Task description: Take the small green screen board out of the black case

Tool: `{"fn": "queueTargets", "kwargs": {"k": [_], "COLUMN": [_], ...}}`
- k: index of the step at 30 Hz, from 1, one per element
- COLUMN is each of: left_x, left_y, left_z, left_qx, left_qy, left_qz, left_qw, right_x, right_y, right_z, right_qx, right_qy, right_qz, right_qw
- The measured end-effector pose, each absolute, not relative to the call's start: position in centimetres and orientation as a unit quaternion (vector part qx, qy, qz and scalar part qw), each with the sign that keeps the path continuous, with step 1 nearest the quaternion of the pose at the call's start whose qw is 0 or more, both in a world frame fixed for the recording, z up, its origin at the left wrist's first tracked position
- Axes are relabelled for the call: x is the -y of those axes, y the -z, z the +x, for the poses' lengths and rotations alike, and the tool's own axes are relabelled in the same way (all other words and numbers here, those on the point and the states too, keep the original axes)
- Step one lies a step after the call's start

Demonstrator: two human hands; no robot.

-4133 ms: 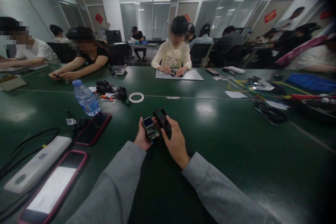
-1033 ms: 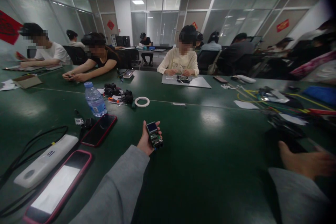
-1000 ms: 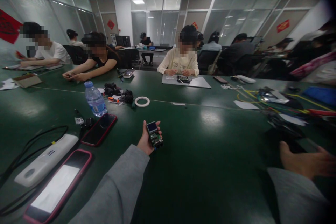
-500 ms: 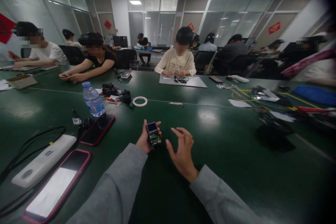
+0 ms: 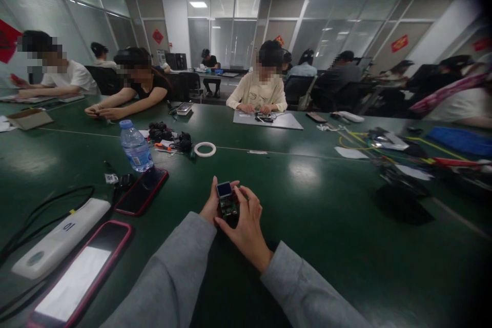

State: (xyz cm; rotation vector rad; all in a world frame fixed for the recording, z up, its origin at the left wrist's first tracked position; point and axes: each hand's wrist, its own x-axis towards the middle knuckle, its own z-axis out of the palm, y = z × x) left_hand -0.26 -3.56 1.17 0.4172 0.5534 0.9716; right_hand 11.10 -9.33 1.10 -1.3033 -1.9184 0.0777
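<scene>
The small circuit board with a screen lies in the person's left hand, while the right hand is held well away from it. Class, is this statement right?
Not quite: the right hand is not well away; the head view shows its fingers right at the board. The small circuit board with a screen does lie in the left hand.

The white elongated device [image 5: 61, 240] on the tabletop bears dark characters that look like "01", or "10" if read the other way up. A small white tag [image 5: 111, 179] by the black cable seems to carry a similar marking, too small to be sure of. Print on the water bottle [image 5: 136, 146] and on the red wall signs [image 5: 400, 43] cannot be made out.
</scene>
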Motion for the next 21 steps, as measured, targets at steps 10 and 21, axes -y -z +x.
{"fn": "queueTargets", "kwargs": {"k": [10, 21], "left_x": [3.44, 3.33], "left_y": [-0.82, -0.86], "left_z": [-0.07, 0.22], "left_qx": [-0.250, -0.297], "left_qy": [-0.463, -0.494], "left_qz": [0.183, 0.174], "left_qw": [0.830, 0.799], "right_x": [9.55, 9.15], "right_y": [-1.64, -1.30], "right_z": [11.21, 11.35], "right_qx": [0.781, 0.766], "right_qy": [-0.028, -0.096], "right_qz": [-0.498, -0.498], "right_qw": [0.375, 0.394]}}
